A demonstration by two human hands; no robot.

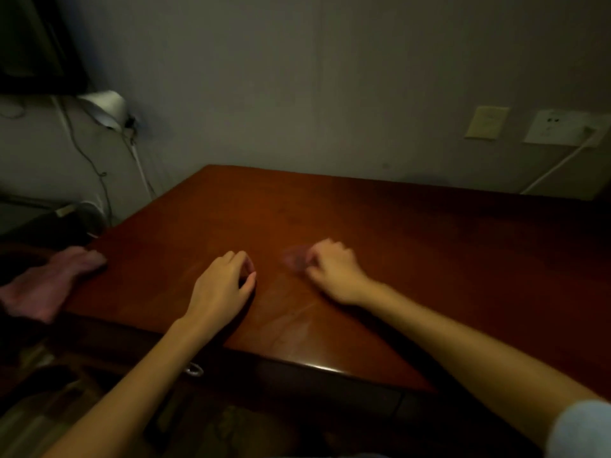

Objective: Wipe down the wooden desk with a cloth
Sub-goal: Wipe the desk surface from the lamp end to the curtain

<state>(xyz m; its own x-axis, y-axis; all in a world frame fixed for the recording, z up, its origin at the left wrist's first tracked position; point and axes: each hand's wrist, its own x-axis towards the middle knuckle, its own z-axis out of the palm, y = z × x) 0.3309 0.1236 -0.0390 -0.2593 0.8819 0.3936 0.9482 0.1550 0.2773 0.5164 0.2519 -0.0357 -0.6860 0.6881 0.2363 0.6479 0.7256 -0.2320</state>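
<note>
Arms are stretched out from the bottom of the view over the near edge of the desk (396,226). A bit of pale blue sleeve (582,431) is seen at the bottom right. A small metal handle (195,370) is seen on the dark front of the desk, under the left arm.

Both hands are set down on the shiny red-brown wood, near each other but apart. The left hand (224,282) is curled, with the thumb tip brought close to the first finger, and nothing is seen in it. The right hand (334,269) is blurred. Its fingers are bent and a pinkish smear is seen just beside them, but it cannot be told if anything is held.

The pink cloth (49,282) is draped over the left corner of the desk, well apart from both hands.

Farther back, the desk is pushed up to a grey wall (297,77). A yellowish plate (487,122) and a white socket (558,127) are fixed to the wall at the right. A white cable (555,168) is plugged into the socket. Dark wires (99,175) are hung at the left.
</note>
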